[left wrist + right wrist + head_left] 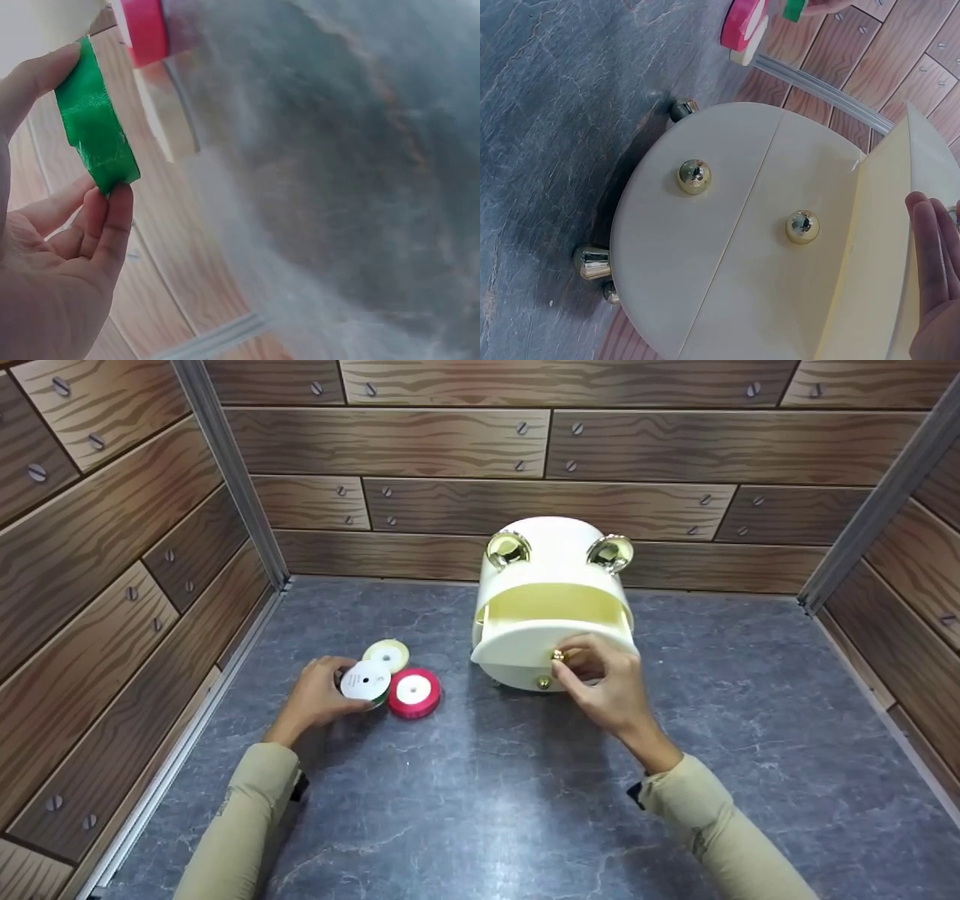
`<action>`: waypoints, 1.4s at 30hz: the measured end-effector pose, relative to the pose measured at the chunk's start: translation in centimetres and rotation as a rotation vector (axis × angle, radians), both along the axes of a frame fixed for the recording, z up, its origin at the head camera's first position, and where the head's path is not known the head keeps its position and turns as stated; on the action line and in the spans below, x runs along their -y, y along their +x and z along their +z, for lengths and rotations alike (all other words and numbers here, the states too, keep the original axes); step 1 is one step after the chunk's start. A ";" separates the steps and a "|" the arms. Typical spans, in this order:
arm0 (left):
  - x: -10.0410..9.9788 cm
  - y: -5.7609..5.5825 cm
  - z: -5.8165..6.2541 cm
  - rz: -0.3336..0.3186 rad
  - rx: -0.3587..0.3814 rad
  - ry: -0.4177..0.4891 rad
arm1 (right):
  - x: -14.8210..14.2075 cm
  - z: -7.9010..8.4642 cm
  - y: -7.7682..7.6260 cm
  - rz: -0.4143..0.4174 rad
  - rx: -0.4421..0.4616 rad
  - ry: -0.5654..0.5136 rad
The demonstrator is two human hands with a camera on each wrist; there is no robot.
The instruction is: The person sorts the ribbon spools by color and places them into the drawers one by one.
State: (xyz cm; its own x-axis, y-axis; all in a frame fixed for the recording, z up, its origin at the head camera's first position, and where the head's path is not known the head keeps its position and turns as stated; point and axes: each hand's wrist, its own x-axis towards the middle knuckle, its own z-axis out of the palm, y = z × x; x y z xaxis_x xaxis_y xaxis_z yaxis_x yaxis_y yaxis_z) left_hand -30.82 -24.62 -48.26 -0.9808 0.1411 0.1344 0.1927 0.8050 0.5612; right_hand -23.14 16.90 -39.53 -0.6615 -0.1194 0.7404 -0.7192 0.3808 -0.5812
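My left hand [321, 694] grips a spool of green ribbon [97, 112] between thumb and fingertips; its white label face [365, 680] points up in the head view. Right beside it are a red ribbon spool [424, 706] and a cream ribbon spool [400, 651]. Over to the right is a white rounded drawer box [555, 540] with its top drawer [514, 649] pulled partway out. Thumb and fingertips of my right hand [611, 682] pinch that drawer's gold knob [558, 655]. In the right wrist view, two lower drawer fronts with gold knobs [694, 177] sit flush below it.
Two shiny gold rounded pieces [508, 549] stick up from the box top, and short gold feet [592, 262] hold it off the grey marbled table [420, 825]. Wood-patterned walls [450, 442] enclose the back and both sides, with metal strips [240, 472] at the corners.
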 end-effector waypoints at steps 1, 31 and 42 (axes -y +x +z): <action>-0.2 0.1 0.3 -0.005 -0.015 0.005 | 0.0 0.0 0.0 0.000 0.000 -0.001; -8.4 0.2 10.0 -0.247 -0.179 0.285 | -0.6 -1.3 -0.8 0.014 -0.016 -0.021; -12.7 -0.6 11.9 -0.347 -0.229 0.288 | -0.9 -2.0 -1.2 0.024 -0.044 0.001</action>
